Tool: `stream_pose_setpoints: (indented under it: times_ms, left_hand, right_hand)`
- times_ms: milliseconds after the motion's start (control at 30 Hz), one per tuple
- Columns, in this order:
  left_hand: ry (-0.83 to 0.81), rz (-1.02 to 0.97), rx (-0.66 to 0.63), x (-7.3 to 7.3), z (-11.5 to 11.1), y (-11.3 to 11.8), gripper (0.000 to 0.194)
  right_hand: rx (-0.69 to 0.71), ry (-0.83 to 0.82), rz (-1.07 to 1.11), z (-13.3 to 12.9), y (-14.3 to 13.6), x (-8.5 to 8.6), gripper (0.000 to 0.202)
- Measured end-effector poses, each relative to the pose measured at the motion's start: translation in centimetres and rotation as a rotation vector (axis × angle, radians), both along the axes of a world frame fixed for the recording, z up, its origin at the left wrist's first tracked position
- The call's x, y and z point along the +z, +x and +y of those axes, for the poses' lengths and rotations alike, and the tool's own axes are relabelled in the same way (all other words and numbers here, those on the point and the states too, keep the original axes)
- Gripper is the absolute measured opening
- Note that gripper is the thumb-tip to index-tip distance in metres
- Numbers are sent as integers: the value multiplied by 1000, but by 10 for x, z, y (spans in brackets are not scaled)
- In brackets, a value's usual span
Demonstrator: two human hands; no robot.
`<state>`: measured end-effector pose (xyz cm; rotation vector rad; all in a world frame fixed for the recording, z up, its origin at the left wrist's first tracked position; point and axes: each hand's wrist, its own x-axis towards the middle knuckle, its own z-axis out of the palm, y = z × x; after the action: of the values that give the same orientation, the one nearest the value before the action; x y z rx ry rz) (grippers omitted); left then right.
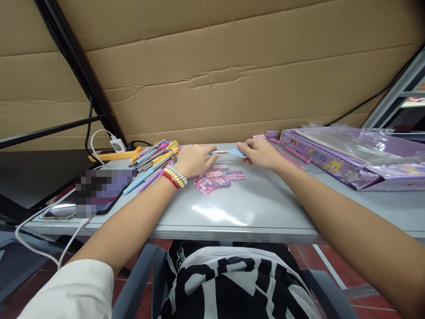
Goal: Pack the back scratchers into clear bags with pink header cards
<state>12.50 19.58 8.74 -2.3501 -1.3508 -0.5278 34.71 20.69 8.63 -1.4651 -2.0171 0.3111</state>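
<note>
Between my two hands stretches a light-blue back scratcher with a short bare metal rod. The fingers of my left hand close over its left part, where a bit of blue shows. At the blue right end, my right hand pinches it between thumb and fingers. Just below lie several small pink printed cards, overlapping on the table. Beside my left wrist is a heap of back scratchers with yellow, blue, pink and purple handles and metal rods. My left hand partly hides the heap's right side.
A purple printed box with clear plastic stands on the right of the grey table. Pink handles lie beside it. On the left are a phone, white cables and a white charger. Cardboard walls the back.
</note>
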Motion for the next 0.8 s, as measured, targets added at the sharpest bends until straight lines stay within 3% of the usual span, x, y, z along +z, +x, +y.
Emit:
stream_pose_setpoints:
  times_ms: [100, 200, 300, 400, 533, 633, 800]
  left_hand:
    - [-26, -2, -5, 0, 5, -1, 39]
    - [-14, -38, 88, 9, 18, -21, 37]
    - [18, -94, 232, 21, 34, -59, 35]
    - [108, -191, 377, 29, 44, -98, 35]
    - [191, -272, 441, 31, 48, -124, 33]
    - [228, -297, 443, 31, 48, -130, 31]
    - [186, -326, 435, 30, 50, -138, 33]
  right_hand:
    - [-2, 2, 153, 3, -1, 3, 28]
    - [-100, 26, 375, 9, 15, 12, 20]
    - [-345, 157, 638, 15, 58, 27, 21]
    - [-743, 366, 881, 19, 111, 39, 27]
    - [-1081, 558, 1014, 23, 153, 43, 30]
    - [-1138, 637, 1028, 25, 159, 42, 33]
    - [-1077, 518, 1042, 30, 156, 38, 30]
